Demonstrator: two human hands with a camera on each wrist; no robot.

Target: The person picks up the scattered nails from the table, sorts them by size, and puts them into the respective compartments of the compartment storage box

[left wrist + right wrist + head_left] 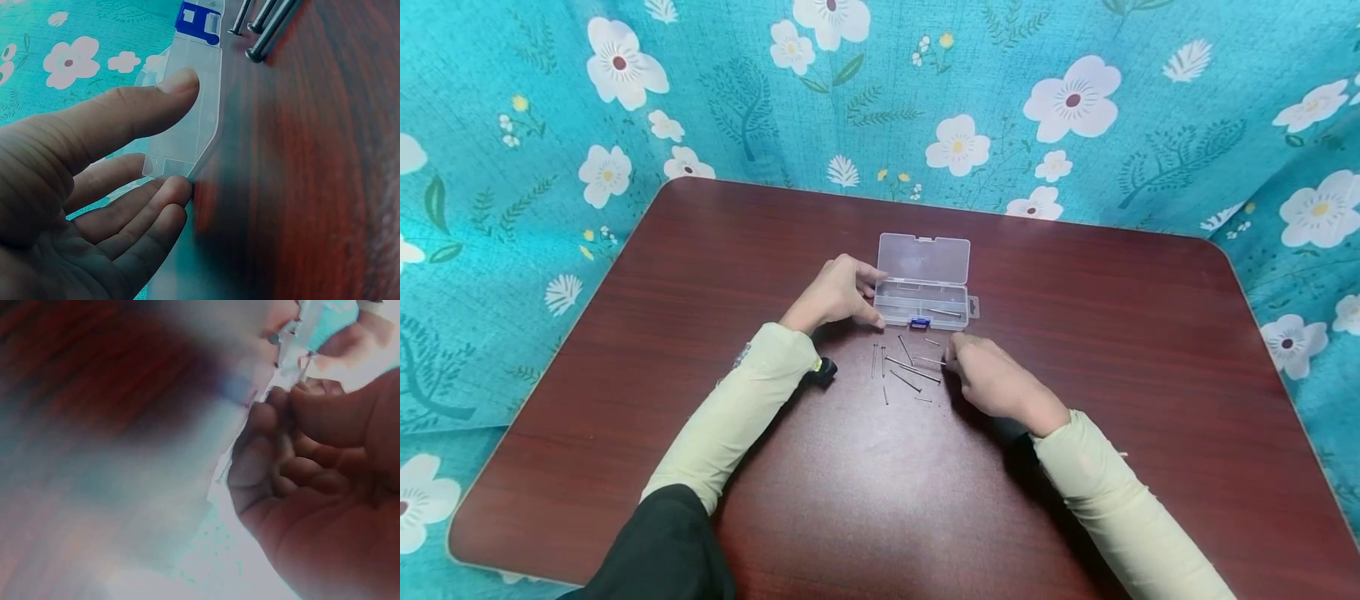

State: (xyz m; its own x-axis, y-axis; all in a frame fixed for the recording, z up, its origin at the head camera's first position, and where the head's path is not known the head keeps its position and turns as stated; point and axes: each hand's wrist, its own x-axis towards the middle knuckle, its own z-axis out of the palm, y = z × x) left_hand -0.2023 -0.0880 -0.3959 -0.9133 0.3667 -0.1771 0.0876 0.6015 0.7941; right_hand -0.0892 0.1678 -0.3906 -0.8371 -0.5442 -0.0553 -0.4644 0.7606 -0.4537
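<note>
A clear plastic compartment box (922,293) with its lid raised stands mid-table, a blue latch (921,322) at its front. My left hand (841,293) holds the box's left end, thumb along the front wall and fingers round the side. In the left wrist view, the thumb (181,84) overlaps the box front (194,106). One nail (943,312) lies inside the box. Just in front of the box, my right hand (996,379) pinches a thin nail (929,361) between thumb and fingertips, its shaft pointing left. The right wrist view is blurred.
Several loose nails of different lengths, such as a long nail (913,370) and a short nail (885,395), lie on the dark red-brown table (820,500) between the hands. Behind the table hangs a blue floral curtain (895,92).
</note>
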